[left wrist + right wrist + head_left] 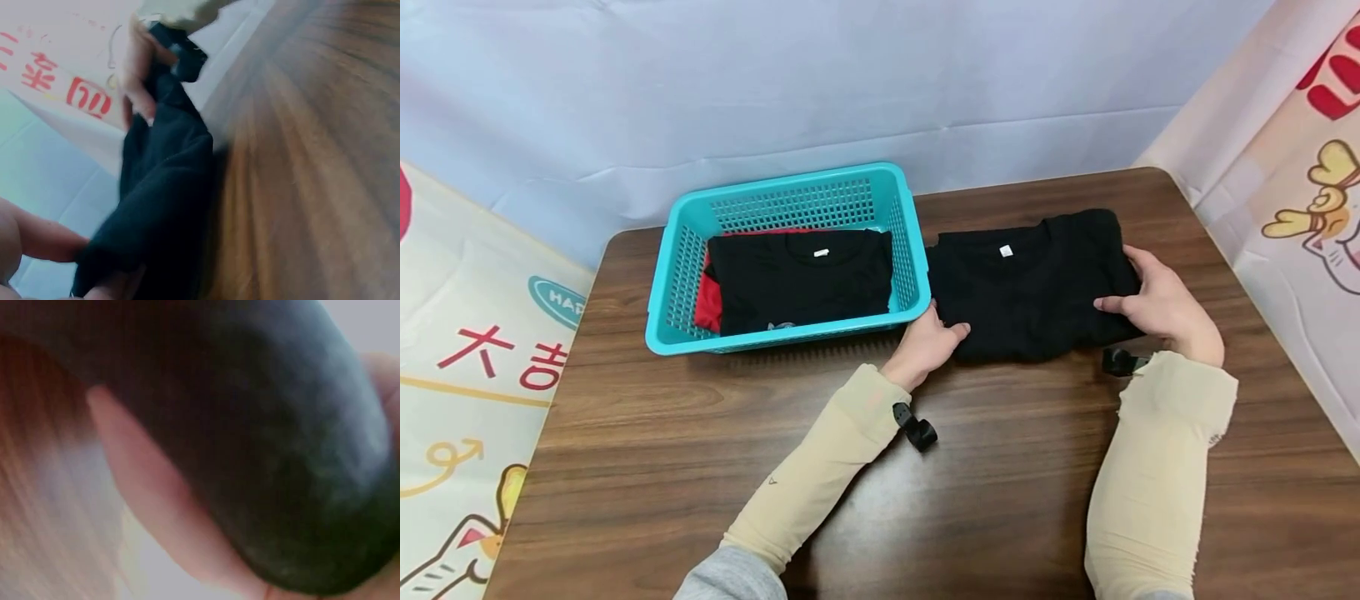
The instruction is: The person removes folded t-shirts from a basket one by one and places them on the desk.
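Note:
A folded black T-shirt (1015, 292) with a small white neck label is held over the wooden table, right of a turquoise basket. My left hand (925, 346) grips its left edge beside the basket's corner, thumb on top. At the opposite edge my right hand (1172, 304) holds the cloth, thumb above and the other fingers partly hidden. In the left wrist view the T-shirt (156, 187) stretches between both hands, its near side by the tabletop. The right wrist view is blurred and shows the thick black fold (269, 437) between the fingers.
The turquoise plastic basket (658, 312) holds another folded black T-shirt (805, 279) on top of a red garment (707, 304). The wooden table (1000, 467) reaches back to a pale cloth backdrop (850, 83). Printed curtains hang at both sides.

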A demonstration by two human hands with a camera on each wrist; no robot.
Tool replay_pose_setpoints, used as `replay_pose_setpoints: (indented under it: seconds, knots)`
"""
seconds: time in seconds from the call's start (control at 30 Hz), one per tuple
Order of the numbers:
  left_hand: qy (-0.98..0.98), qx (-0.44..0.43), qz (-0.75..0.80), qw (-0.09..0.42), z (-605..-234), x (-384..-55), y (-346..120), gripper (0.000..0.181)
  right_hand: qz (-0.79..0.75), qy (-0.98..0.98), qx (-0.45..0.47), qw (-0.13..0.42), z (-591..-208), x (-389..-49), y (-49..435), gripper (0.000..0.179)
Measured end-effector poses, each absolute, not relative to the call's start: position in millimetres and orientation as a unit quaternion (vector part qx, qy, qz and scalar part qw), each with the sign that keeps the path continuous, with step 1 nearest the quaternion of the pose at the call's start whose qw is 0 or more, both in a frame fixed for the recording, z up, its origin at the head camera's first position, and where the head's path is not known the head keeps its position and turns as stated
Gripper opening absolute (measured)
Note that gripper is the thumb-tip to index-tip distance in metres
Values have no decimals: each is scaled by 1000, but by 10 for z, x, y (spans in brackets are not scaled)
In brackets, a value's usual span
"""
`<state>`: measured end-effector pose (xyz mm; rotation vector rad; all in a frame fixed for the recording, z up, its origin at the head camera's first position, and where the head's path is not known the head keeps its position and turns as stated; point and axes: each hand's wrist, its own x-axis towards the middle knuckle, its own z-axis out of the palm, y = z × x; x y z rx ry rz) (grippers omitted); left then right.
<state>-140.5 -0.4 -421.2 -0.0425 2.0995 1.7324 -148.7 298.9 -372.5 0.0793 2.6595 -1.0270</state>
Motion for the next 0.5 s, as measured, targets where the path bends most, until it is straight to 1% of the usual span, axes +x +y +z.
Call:
replay_pose_setpoints:
  seconds: [0.17, 0.3, 0.4, 0.5]
  knots:
    - [724, 12, 656, 216, -4195, -1438, -13, 82, -360, 924, 51, 123, -3752, -1497, 2990, 90]
    - [735, 28, 639, 226, -4185, -1455, -17, 72, -360, 924, 69, 112, -3775, -1496, 2998, 88]
    - [782, 60, 583, 210, -4221, -1459, -38, 72, -354, 926, 78, 105, -3789, -1495, 2997, 87]
    - [841, 94, 502, 180, -4231, -1414, -49, 75, -333, 935, 85, 92, -3782, -1490, 2975, 85]
